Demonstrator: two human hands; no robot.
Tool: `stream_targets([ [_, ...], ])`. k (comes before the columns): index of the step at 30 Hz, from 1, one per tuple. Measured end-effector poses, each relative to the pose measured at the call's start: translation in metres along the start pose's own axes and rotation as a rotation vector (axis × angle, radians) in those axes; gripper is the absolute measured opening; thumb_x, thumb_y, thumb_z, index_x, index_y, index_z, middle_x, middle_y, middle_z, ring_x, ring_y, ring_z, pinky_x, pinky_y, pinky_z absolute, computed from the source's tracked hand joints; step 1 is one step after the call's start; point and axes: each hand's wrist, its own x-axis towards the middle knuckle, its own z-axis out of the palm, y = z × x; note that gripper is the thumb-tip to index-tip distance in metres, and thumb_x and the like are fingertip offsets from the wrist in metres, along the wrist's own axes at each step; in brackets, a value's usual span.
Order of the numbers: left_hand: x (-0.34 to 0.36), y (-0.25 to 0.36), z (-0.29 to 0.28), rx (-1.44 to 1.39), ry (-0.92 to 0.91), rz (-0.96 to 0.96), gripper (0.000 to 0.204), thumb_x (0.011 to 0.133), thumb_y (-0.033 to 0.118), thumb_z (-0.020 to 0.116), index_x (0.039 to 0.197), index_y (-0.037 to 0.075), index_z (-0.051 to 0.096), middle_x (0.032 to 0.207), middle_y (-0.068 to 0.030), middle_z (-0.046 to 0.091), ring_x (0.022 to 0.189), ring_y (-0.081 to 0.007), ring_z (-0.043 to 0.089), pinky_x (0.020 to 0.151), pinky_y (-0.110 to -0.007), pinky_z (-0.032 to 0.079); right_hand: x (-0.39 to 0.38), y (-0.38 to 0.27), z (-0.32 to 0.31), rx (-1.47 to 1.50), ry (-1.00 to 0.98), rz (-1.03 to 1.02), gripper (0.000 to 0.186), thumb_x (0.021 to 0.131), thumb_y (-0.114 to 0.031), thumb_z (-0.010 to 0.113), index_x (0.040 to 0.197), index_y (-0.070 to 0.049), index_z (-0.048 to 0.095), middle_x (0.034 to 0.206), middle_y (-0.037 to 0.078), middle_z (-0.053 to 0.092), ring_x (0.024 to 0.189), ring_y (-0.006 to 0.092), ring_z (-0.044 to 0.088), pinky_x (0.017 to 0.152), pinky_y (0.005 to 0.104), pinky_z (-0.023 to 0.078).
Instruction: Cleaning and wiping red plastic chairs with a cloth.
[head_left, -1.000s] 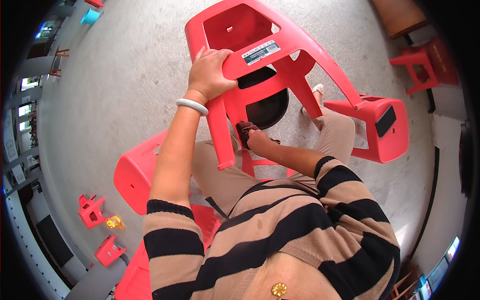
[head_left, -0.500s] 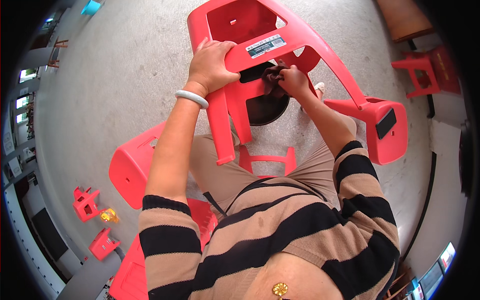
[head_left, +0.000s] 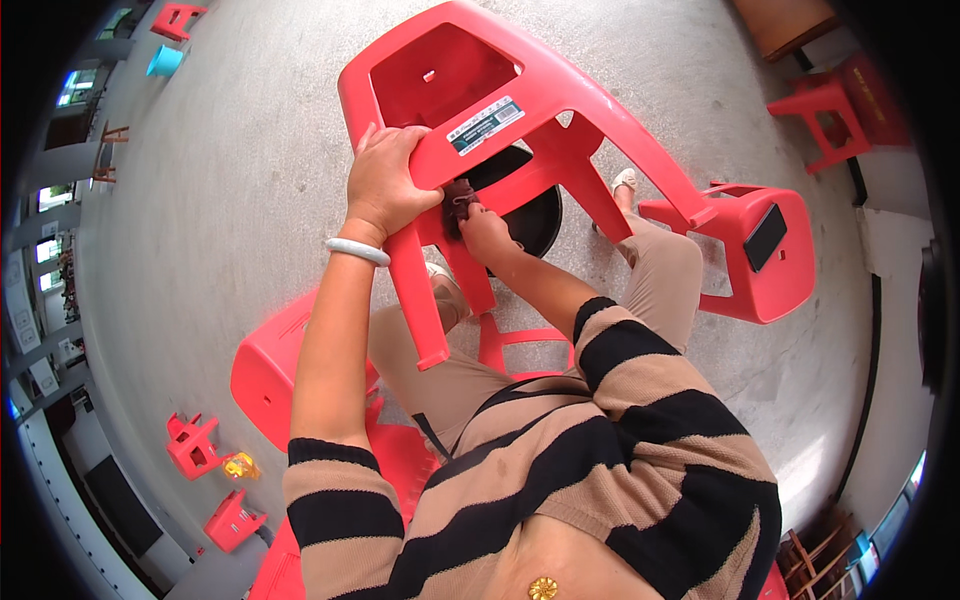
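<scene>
Your left grip (head_left: 388, 180) is clamped on the left edge of a red plastic stool (head_left: 530, 180), fingers over the outer side and thumb pointing right along the near side. The stool is tilted in front of you, one leg extending toward your lap and another side reaching out to the right; a printed label (head_left: 486, 126) is fixed to the panel beside your left grip. Your right grip (head_left: 488, 235) is closed on a bunched dark brown cloth (head_left: 459, 200), positioned at the stool's cross-brace, just nearer than your left thumb; how firmly it bears on the plastic cannot be told. A black round vessel (head_left: 540, 222), partly hidden by the stool, is on the grey floor (head_left: 250, 200) between your feet. A second red stool (head_left: 785, 285) is located to the right, with a dark phone (head_left: 766, 238) resting on it. A third red stool (head_left: 262, 375) is beside your left leg. Well apart on the far left is a light blue bucket (head_left: 164, 61). A pale bangle (head_left: 357, 250) encircles your left wrist.
</scene>
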Motion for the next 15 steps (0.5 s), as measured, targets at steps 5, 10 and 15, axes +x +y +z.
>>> stream_targets([
  [5,-0.013,-0.009,-0.011,0.001,0.03,-0.041,0.058,0.06,0.029,0.073,0.114,0.01,0.065,0.111,-0.0105,0.069,0.115,-0.0302,0.061,0.12,-0.05,0.029,0.016,0.031,-0.009,0.226,0.065,0.204,0.034,0.097,-0.03,0.056,0.112,0.001,0.057,0.104,0.021,0.067,0.092,0.0396,0.07,0.078,0.0483,0.059],
  [10,-0.022,-0.018,-0.008,0.0,0.016,-0.064,0.057,0.06,0.028,0.072,0.114,0.01,0.066,0.111,-0.0108,0.069,0.114,-0.0304,0.061,0.121,-0.049,0.029,0.014,0.126,-0.038,-0.002,0.143,0.258,0.019,0.086,-0.018,0.064,0.098,-0.004,0.07,0.109,0.026,0.064,0.087,0.0384,0.072,0.074,0.046,0.06],
  [15,-0.019,-0.015,-0.009,0.015,0.004,-0.038,0.06,0.061,0.026,0.073,0.118,0.008,0.064,0.114,-0.0118,0.069,0.116,-0.0311,0.061,0.121,-0.05,0.029,-0.002,0.118,-0.039,-0.003,0.105,0.4,0.019,0.08,-0.015,0.069,0.094,-0.005,0.076,0.106,0.023,0.066,0.084,0.0379,0.072,0.073,0.0444,0.06],
])
